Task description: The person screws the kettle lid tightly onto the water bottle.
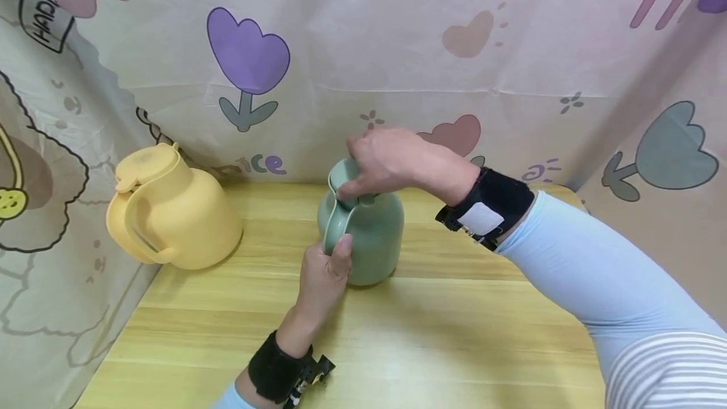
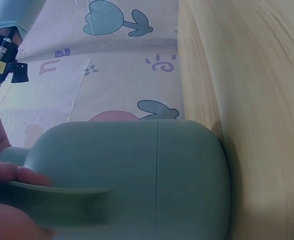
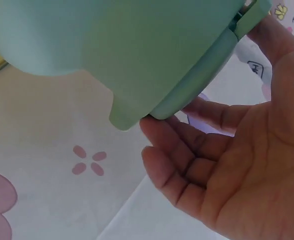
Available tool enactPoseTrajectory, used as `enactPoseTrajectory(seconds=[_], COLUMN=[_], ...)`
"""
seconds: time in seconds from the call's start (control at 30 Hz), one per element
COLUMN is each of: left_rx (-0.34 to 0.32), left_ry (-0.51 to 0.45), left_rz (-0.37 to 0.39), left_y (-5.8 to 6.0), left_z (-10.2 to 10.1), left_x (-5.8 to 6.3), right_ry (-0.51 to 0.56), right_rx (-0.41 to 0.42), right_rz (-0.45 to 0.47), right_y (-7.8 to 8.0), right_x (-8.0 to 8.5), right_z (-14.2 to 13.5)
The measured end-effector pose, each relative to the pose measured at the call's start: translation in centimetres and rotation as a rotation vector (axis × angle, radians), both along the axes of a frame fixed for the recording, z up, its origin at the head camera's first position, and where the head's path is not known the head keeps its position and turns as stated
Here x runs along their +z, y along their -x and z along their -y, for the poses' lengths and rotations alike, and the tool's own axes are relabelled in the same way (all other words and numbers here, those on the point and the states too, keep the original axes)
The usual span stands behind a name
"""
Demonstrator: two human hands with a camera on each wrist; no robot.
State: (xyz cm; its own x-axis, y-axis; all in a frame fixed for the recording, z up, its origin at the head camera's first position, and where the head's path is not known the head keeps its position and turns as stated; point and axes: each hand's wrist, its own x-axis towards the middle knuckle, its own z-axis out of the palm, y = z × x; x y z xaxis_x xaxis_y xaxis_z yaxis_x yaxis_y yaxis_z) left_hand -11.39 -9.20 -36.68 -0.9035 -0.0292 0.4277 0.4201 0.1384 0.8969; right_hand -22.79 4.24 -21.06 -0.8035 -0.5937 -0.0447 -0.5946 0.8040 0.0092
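A green thermos jug (image 1: 375,242) stands upright on the wooden table. My left hand (image 1: 322,276) grips its handle (image 2: 77,202), thumb resting along the top, as the left wrist view also shows from the side. Over the jug's top, my right hand (image 1: 392,160) holds the lid (image 3: 202,82) between thumb and fingers. In the right wrist view the fingertips meet the lid's edge close to the spout (image 3: 123,112), and the thumb reaches the opposite side by the handle. The lid sits on the jug's mouth.
To the left stands a yellow thermos jug (image 1: 207,223) of similar shape, its lid on and handle facing forward. A printed cloth (image 1: 352,30) with flowers and hearts hangs behind and at both sides. Light wooden tabletop (image 1: 454,333) extends in front.
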Motion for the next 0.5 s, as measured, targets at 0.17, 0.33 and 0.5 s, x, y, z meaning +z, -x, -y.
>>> enactPoseTrajectory(seconds=[0.17,0.33,0.5], left_rx=[-0.007,-0.006,0.019], left_ry=[-0.005,-0.014,-0.008], left_rz=[0.019,0.021,0.014], left_y=[0.14,-0.29,-0.34], left_z=[0.03,0.05,-0.12], left_x=[-0.3,0.23,0.42], right_ry=[-0.025,0.012,0.061], right_rx=[0.03,0.105,0.07], right_rz=[0.072,0.109,0.051], right_y=[0.12,0.41,0.09], right_x=[0.57,0.66,-0.08], right_z=[-0.02,-0.11,-0.29])
